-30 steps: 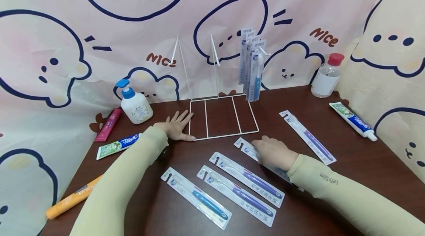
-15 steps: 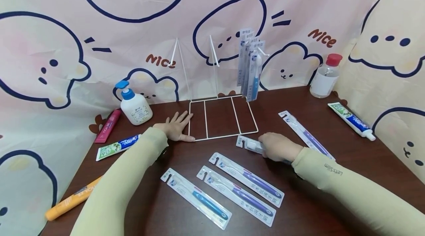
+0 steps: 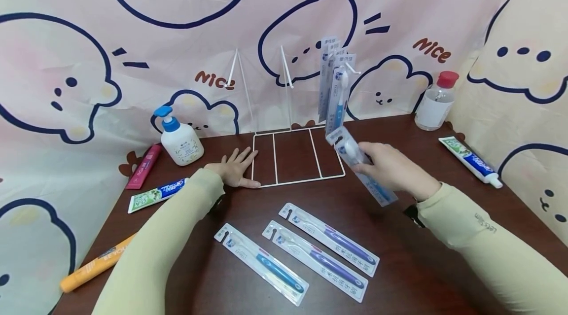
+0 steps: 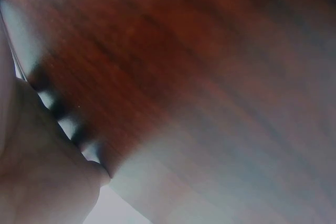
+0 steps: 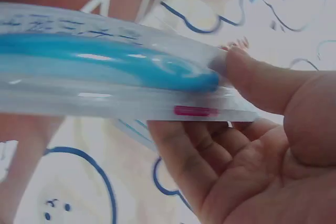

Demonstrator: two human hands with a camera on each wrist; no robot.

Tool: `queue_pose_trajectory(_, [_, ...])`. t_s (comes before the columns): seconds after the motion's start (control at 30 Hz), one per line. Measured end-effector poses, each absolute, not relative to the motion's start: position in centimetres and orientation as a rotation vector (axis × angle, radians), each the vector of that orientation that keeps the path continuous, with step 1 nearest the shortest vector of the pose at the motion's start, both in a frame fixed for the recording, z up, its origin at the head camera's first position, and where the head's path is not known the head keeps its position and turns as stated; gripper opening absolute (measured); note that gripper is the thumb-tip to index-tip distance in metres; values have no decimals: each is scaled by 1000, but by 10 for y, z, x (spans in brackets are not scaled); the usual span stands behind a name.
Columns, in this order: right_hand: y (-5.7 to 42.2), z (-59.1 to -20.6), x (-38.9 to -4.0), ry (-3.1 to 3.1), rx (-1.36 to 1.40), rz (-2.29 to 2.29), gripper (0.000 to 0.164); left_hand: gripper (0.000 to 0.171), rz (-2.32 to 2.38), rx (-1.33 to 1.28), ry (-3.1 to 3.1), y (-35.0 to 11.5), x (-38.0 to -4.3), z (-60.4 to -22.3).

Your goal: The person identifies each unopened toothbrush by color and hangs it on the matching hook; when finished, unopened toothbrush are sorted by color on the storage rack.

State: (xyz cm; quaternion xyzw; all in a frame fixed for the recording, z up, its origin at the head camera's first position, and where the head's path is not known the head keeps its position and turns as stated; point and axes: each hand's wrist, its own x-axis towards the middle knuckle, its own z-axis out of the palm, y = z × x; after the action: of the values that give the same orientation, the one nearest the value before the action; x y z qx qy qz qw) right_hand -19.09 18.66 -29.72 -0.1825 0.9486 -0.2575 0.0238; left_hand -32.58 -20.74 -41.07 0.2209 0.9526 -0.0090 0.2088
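Observation:
My right hand pinches a packaged toothbrush between thumb and fingers, raised and tilted in front of the rack's right side. The right wrist view shows its blue handle through clear plastic. The pack's top end overlaps the lower end of the toothbrush packs hanging on the right hook of a white wire rack. With fingers spread, my left hand lies on the table at the rack base's left front corner. In the left wrist view, part of that hand shows beside dark wood.
Three toothbrush packs lie in front: one blue, two purple. To the left are a pump bottle, toothpaste, a pink tube and an orange tube. A red-capped bottle and toothpaste stand right.
My right hand has lifted the toothbrush pack off the table and carried it up toward the hanging packs. The purple pack at right is now hidden behind hand and arm. The left hand stays put.

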Motion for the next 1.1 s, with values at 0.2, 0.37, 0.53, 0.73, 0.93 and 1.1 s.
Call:
queue_pose_trajectory(0.2, [185,-267,-193,2959,-564,-984,40,113,-14,633,2650,-206,-322,-406])
queue_pose_trajectory(0.37, [185,-248,-198,2978,-518,-1165,53,112,-12,646,2649,-206,-320,-403])
queue_pose_trajectory(0.53, [188,-237,-205,2958,-467,-1285,57,112,-19,637,2648,-206,-320,-404])
queue_pose_trajectory(0.73, [190,-237,-219,2945,-428,-1301,59,112,-17,641,2653,-206,-321,-404])
queue_pose_trajectory(0.93, [190,-244,-237,2904,-438,-1312,58,111,17,651,2649,-206,-321,-404])
queue_pose_trajectory(1.1, [190,-251,-250,2866,-446,-1328,59,112,6,648,2651,-206,-322,-405])
